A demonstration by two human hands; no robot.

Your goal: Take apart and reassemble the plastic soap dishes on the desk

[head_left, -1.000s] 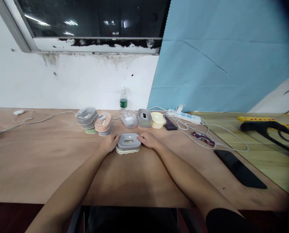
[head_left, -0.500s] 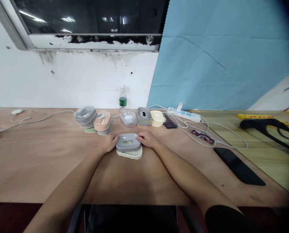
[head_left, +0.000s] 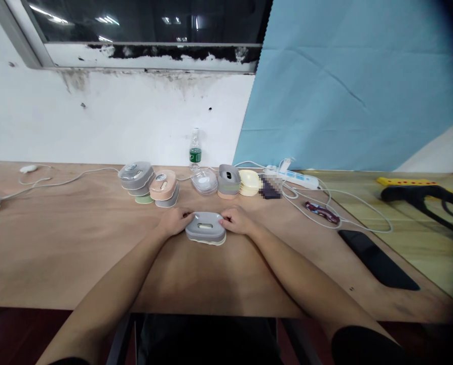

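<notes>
A grey soap dish [head_left: 205,226] with an oval slot in its middle lies in front of me, over a cream piece [head_left: 218,243] that shows only as a thin rim along its front edge. My left hand [head_left: 176,221] holds the dish's left end, fingers curled. At the opposite end, my right hand [head_left: 237,220] grips it with the thumb on the rim. Behind my hands stand a grey stack of dishes [head_left: 136,175], a peach dish [head_left: 163,185] on a grey one, clear lids [head_left: 204,181], another grey stack [head_left: 228,177] and cream dishes [head_left: 250,182].
A water bottle [head_left: 195,150] stands by the wall. To the right are a white power strip [head_left: 295,177] with loose cables, a dark red patterned object [head_left: 323,212] and a black phone [head_left: 378,259]. A yellow strip [head_left: 416,182] lies beyond the wooden table [head_left: 97,243].
The grey soap dish has come down over the cream piece, which stuck out in front before and is now nearly covered. Both hands stay at its ends. The camera view has shifted slightly.
</notes>
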